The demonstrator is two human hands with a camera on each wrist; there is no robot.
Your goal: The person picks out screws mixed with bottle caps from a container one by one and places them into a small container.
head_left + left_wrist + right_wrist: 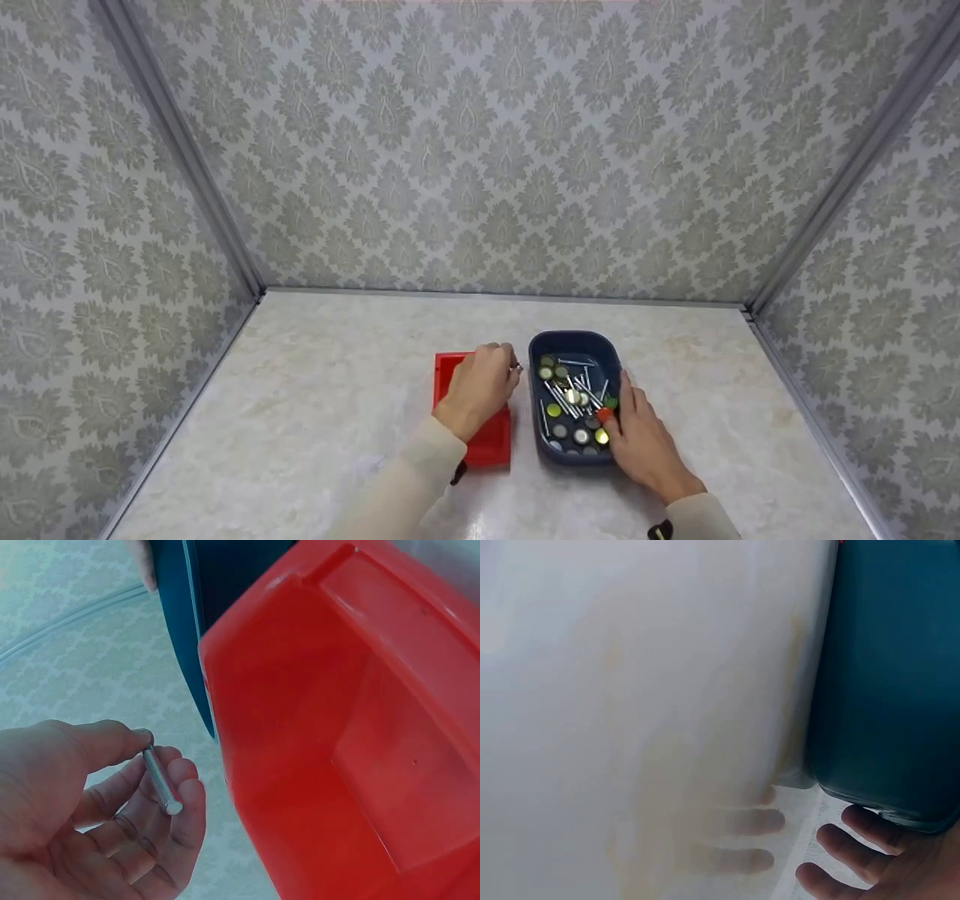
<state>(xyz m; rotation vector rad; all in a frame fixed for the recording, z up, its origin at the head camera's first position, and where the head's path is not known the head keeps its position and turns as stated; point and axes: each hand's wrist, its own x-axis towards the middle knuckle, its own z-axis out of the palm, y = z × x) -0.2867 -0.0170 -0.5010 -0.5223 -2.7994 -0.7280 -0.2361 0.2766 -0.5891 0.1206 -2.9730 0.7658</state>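
Observation:
My left hand [482,384] is over the red bin [491,442] in the head view. Its thumb and fingers pinch a silver bolt [161,781], plain in the left wrist view, beside the bin's wall. To the right stands a dark blue tub [574,341] holding several long silver bolts [561,400] and round caps [581,436] in silver, yellow, green and orange. My right hand [649,442] grips the tub's right rim, thumb at the inner side and fingers outside. In the right wrist view those fingers [855,851] look fairly straight below the rim.
The pale marbled table [330,375] carries both containers side by side, a narrow gap between them. Patterned walls [480,150] enclose the back and both sides, with grey metal strips [172,142] along the corners.

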